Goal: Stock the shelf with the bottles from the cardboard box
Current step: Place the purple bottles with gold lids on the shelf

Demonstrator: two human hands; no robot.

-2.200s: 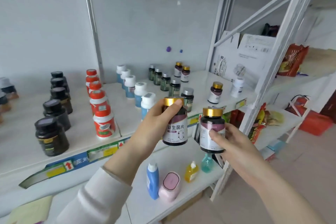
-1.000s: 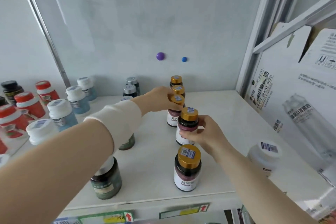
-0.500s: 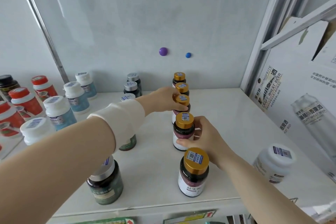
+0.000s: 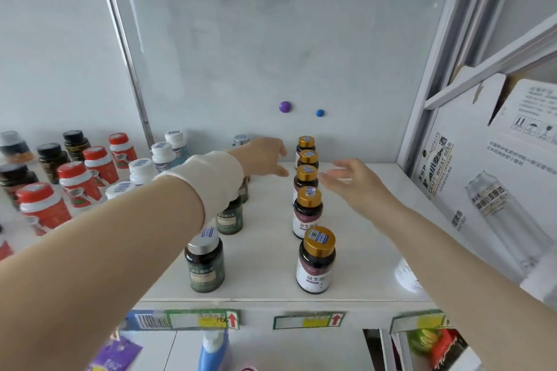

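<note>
A single-file row of several gold-capped dark bottles stands on the white shelf (image 4: 265, 256), running from the nearest one (image 4: 316, 260) back to the rear one (image 4: 305, 144). My left hand (image 4: 266, 159) hovers just left of the row's far end, fingers apart, holding nothing. My right hand (image 4: 351, 181) is off to the right of the third and fourth bottles (image 4: 307, 211), open and clear of them. Neither hand touches a bottle. The cardboard box is outside the view.
Left of the row stand green bottles with silver caps (image 4: 205, 262), then white-capped blue ones (image 4: 162, 153), red-capped ones (image 4: 45, 205) and black ones (image 4: 52, 156). A white jar (image 4: 405, 275) sits behind my right forearm. A printed carton (image 4: 488, 196) fills the bay to the right.
Both hands have let go of the gold-capped bottles they set into the row and have drawn away from it, the left to the left and the right to the right.
</note>
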